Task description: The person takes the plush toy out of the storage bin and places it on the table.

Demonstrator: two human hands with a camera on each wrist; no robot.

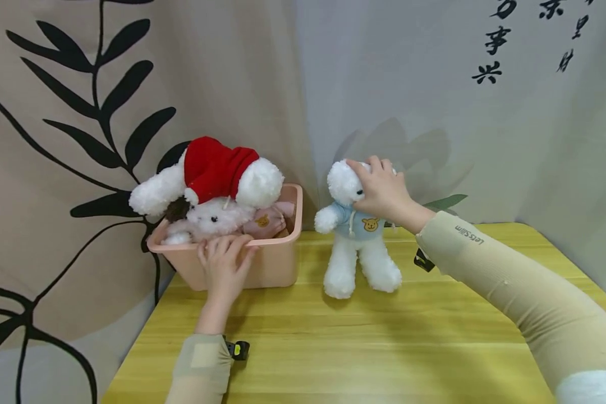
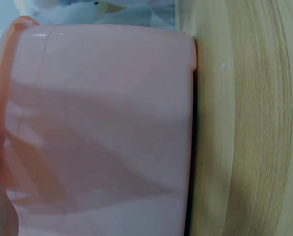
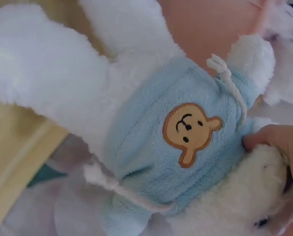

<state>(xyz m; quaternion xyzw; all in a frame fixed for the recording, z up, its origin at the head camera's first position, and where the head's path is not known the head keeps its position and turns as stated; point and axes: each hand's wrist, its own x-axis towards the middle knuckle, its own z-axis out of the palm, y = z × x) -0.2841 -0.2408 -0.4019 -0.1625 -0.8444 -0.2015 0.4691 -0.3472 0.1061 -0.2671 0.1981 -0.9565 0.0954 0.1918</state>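
Note:
My right hand grips the head of a white plush bear in a light blue hoodie, and its fingers hide much of the face. The bear hangs or stands upright over the table; whether its feet touch the wood I cannot tell. In the right wrist view the hoodie shows a bear-face patch and white cords. To the left, a pink plastic bin holds several plush toys. My left hand holds the bin's near rim, fingers bent over it. The bin wall fills most of the left wrist view.
A plush toy in red clothing lies on top of the pile, above the bin's rim. Beneath it are a white plush head and a toy in pink clothing. The wooden table ends at a printed curtain.

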